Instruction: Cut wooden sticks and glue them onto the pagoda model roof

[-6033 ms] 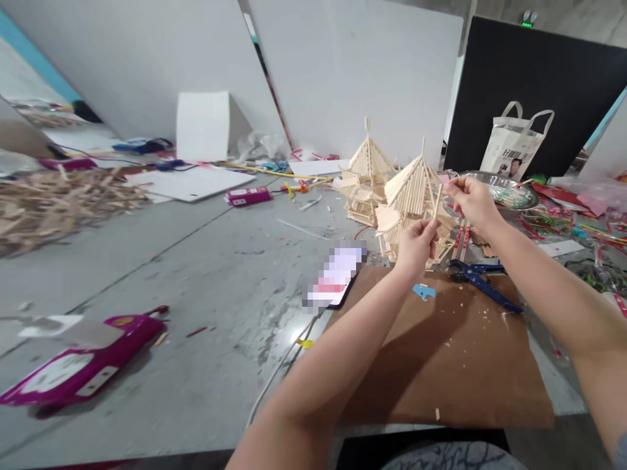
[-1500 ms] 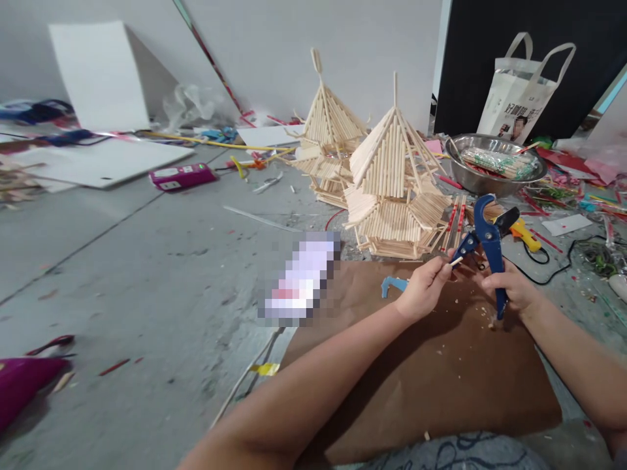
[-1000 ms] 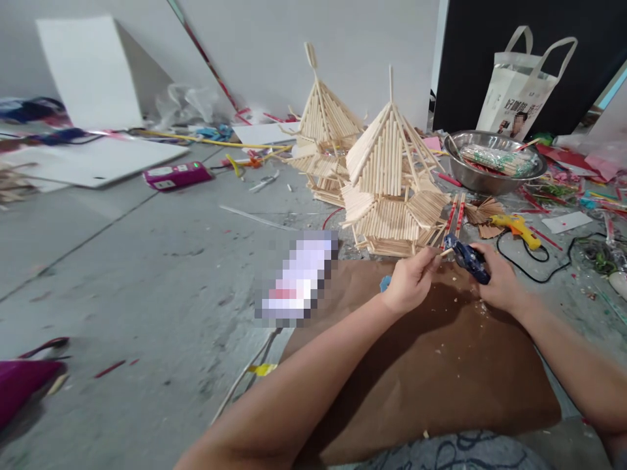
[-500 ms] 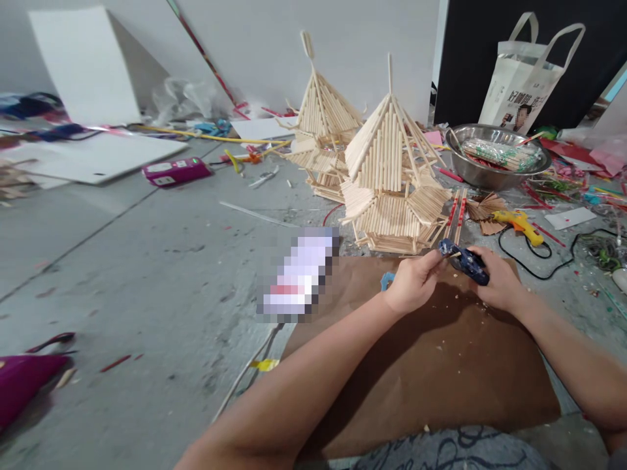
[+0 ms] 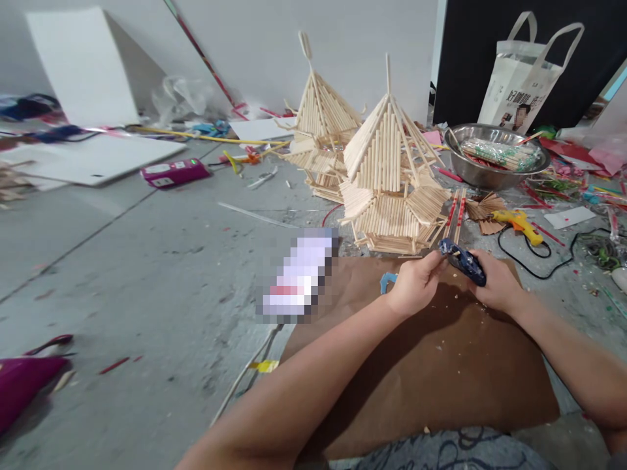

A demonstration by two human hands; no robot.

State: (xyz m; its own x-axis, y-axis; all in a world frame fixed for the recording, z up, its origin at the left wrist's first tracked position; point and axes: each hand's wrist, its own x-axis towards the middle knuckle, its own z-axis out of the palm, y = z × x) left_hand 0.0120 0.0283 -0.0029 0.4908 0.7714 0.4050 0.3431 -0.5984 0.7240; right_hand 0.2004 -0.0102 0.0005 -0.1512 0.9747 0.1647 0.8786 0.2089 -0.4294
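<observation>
My right hand [image 5: 499, 281] is wrapped round a dark blue hand cutter [image 5: 465, 262], its head pointing left towards my left hand. My left hand [image 5: 416, 282] is closed in a pinch on a thin wooden stick [image 5: 457, 252]; only a short pale end shows at the cutter's jaws, and my fingers hide the rest. Both hands are above a brown board [image 5: 441, 391] strewn with small wood crumbs. Just beyond them stands a pagoda-like model of wooden sticks [image 5: 392, 212], with a second stick model [image 5: 323, 108] behind it to the left.
A blurred-out phone [image 5: 298, 274] lies left of the board, its cable running towards me. On the right are a yellow glue gun [image 5: 519, 225], a metal bowl [image 5: 482, 173] of wrapped sticks, and a white bag [image 5: 519, 85]. A purple device [image 5: 174, 173] rests on the floor at left.
Both hands stay in nearly the same place. The cutter has turned slightly, and less of the stick's end shows at its jaws now.
</observation>
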